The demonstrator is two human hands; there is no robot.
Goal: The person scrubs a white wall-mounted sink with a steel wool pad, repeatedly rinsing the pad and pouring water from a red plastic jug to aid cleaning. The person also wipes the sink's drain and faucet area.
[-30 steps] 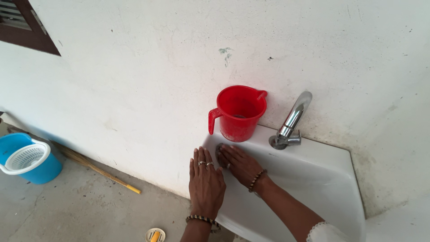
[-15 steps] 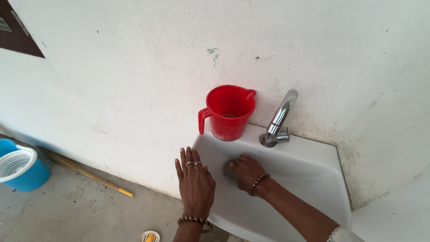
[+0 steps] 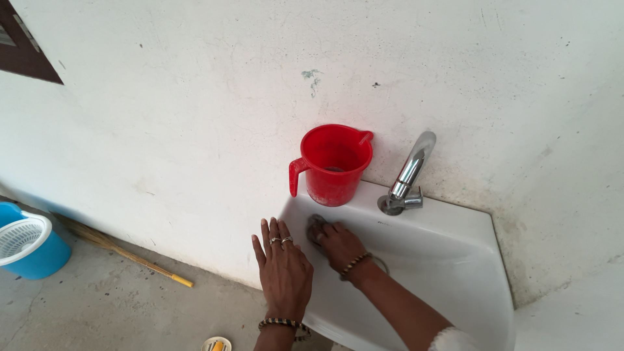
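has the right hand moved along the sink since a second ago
Yes. The right hand has slid down off the sink's back ledge into the basin, further from the red jug, pressing a dark scrubber.

Jug [image 3: 335,166] on sink [image 3: 455,260] rim, left of tap [image 3: 406,179]; bucket [image 3: 26,244] & broom [image 3: 123,253] on floor far left.

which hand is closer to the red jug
Right. The right hand scrubs inside the sink just below the red jug; the left hand lies flat on the sink's front rim, farther down-left.
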